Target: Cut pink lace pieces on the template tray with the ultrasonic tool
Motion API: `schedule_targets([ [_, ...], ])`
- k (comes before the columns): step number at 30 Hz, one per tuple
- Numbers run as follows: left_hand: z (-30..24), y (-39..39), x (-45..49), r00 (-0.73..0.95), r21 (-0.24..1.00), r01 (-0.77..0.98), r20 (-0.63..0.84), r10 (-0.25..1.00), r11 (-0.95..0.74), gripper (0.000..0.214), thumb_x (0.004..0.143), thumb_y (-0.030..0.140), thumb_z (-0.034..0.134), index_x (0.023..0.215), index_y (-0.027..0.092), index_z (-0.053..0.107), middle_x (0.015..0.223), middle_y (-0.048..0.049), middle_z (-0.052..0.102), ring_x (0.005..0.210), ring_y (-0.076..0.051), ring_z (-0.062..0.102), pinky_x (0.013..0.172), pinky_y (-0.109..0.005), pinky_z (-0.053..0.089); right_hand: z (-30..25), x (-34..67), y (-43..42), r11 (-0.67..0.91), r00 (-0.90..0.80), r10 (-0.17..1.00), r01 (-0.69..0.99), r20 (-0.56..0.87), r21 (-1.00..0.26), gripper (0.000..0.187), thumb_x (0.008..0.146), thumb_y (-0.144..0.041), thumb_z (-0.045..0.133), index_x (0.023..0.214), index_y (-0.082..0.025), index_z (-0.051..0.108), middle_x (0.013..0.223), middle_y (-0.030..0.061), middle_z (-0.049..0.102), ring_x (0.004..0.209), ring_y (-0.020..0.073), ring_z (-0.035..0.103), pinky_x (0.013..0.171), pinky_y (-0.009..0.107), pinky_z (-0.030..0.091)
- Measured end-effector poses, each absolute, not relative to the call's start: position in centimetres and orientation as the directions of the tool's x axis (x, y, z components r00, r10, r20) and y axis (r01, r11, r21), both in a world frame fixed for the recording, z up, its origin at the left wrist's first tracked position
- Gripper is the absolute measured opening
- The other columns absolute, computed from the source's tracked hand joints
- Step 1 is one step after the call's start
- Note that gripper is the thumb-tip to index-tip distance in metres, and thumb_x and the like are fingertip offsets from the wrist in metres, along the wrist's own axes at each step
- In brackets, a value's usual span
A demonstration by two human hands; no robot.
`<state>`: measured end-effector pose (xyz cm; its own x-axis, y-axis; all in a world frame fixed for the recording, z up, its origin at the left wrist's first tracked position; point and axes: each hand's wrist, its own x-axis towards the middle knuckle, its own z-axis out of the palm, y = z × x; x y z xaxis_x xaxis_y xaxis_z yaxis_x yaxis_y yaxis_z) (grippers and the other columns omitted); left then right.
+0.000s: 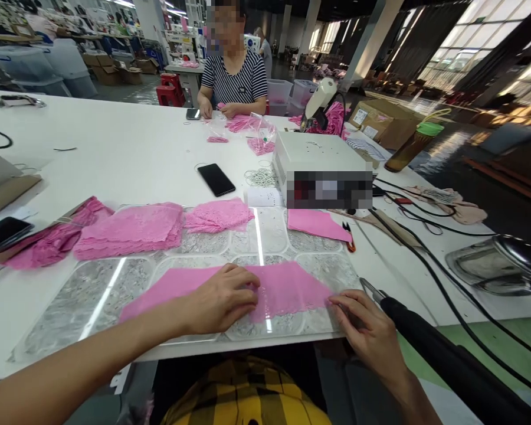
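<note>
A pink lace piece [287, 286] lies flat on a clear patterned work plate [115, 295] at the table's near edge. My left hand [223, 298] rests on the middle of the lace, fingers bent and pressing it down. My right hand [365, 327] touches the lace's right end with its fingertips and also holds a black-handled tool [429, 342] with a metal tip. Stacks of pink lace [133, 229] lie further back on the plate.
A black phone [216, 179], a white box-shaped machine [318, 159], small snips [348, 236], black cables [446, 295] and a metal stand [495, 265] lie around. A person in a striped shirt [235, 82] handles pink lace across the table.
</note>
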<state>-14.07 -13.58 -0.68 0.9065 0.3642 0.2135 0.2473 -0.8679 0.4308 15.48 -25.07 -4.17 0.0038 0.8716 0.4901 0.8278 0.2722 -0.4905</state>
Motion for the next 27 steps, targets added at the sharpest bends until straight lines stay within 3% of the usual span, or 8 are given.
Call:
schedule_targets([
  [6, -1.2, -12.0, -10.7, 0.936, 0.284, 0.106, 0.296, 0.193, -0.953, 0.033, 0.100, 0.020, 0.036, 0.121, 0.017, 0.062, 0.129, -0.0100, 0.061, 0.123, -0.023, 0.053, 0.107, -0.040, 0.037, -5.7, 15.7, -27.1, 0.181, 0.200, 0.772, 0.841, 0.603, -0.510, 0.008, 0.085, -0.019, 0.059, 0.087, -0.020, 0.067, 0.083, 0.0058, 0.066, 0.075, 0.0153, 0.065, 0.064, 0.025, 0.055],
  [12, -2.1, -10.3, -5.6, 0.989, 0.300, -0.003, 0.139, 0.040, -0.954, 0.042, 0.102, 0.034, 0.035, 0.140, 0.020, 0.046, 0.147, -0.0056, 0.044, 0.141, -0.024, 0.033, 0.120, -0.044, 0.013, -6.4, 15.3, -28.5, 0.088, 0.392, 0.688, 0.790, 0.611, -0.607, 0.006, 0.086, -0.020, 0.059, 0.084, -0.020, 0.065, 0.081, 0.0045, 0.065, 0.077, 0.0151, 0.065, 0.068, 0.026, 0.056],
  [17, -2.6, -10.1, -4.9, 0.997, 0.351, -0.051, 0.067, -0.029, -0.935, 0.045, 0.102, 0.035, 0.035, 0.145, 0.022, 0.038, 0.151, -0.0038, 0.037, 0.144, -0.022, 0.026, 0.121, -0.045, 0.000, -6.3, 14.7, -27.7, 0.222, 0.192, 0.700, 0.858, 0.688, -0.464, 0.025, 0.083, -0.009, 0.058, 0.103, -0.022, 0.067, 0.089, 0.0061, 0.064, 0.082, 0.0163, 0.063, 0.070, 0.030, 0.055],
  [21, -2.3, -10.1, -5.0, 0.998, 0.351, -0.055, 0.027, -0.049, -0.935, 0.045, 0.102, 0.033, 0.038, 0.145, 0.021, 0.038, 0.151, -0.0032, 0.037, 0.144, -0.023, 0.024, 0.120, -0.047, -0.005, -6.8, 14.8, -27.2, 0.247, 0.068, 0.741, 0.898, 0.668, -0.365, 0.036, 0.081, -0.007, 0.060, 0.113, -0.023, 0.065, 0.091, 0.0063, 0.062, 0.084, 0.0165, 0.060, 0.071, 0.033, 0.054],
  [27, -1.5, -9.9, -4.7, 0.998, 0.392, -0.062, -0.002, -0.068, -0.918, 0.044, 0.102, 0.034, 0.038, 0.144, 0.023, 0.040, 0.149, -0.0019, 0.039, 0.144, -0.024, 0.024, 0.120, -0.050, -0.004, -7.4, 14.9, -27.1, 0.267, 0.097, 0.732, 0.870, 0.674, -0.415, 0.032, 0.081, -0.004, 0.059, 0.109, -0.019, 0.066, 0.092, 0.0070, 0.060, 0.086, 0.0147, 0.059, 0.072, 0.028, 0.055],
])
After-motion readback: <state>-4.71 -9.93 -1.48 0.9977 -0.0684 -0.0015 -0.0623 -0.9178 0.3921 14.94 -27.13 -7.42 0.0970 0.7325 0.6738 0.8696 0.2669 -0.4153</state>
